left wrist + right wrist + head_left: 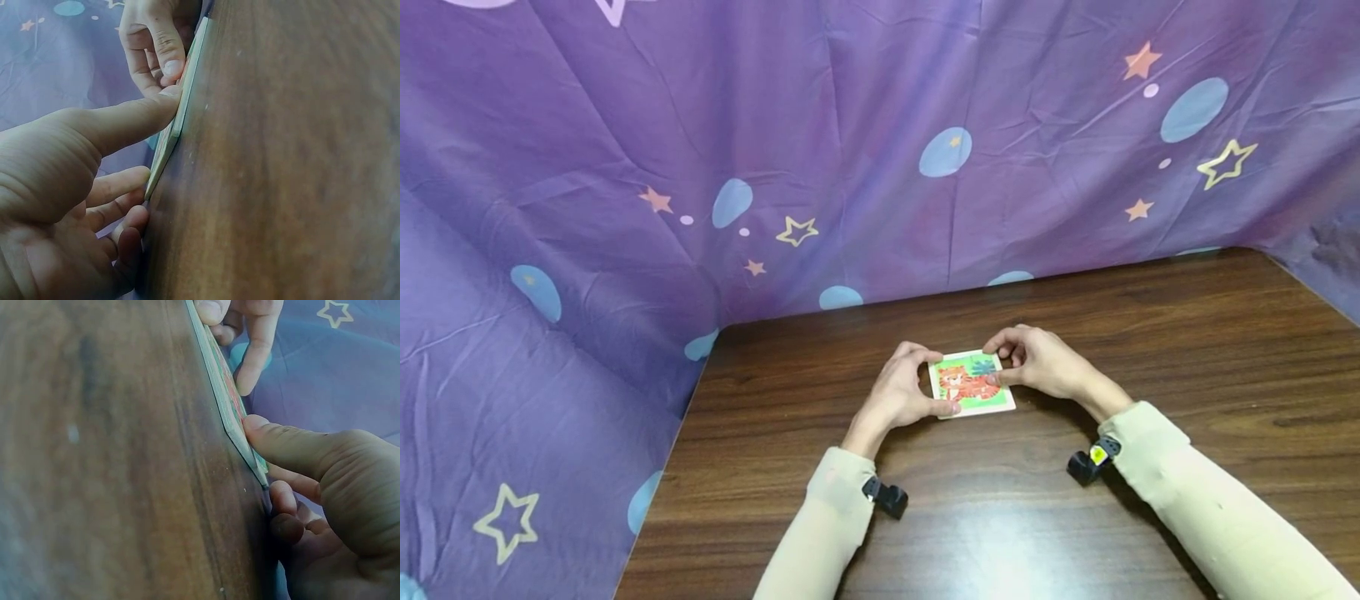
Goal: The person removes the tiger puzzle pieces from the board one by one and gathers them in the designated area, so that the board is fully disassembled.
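A thin square picture board (972,400) lies flat on the brown wooden table. It has a white border and shows an orange tiger on green, with a blue-green plant at its upper right. My left hand (901,392) holds its left side, thumb on the near left corner and fingers at the far left corner. On the opposite side, my right hand (1047,362) grips the board, with the thumb on the picture and the index finger by the far right corner. Side-on in the right wrist view, the board's pale edge (219,394) looks layered.
The wooden table (760,475) stretches out around both hands. A purple cloth (880,150) with stars and blue ovals hangs behind it and down the left side. Black wrist cameras (891,500) are strapped at both cuffs.
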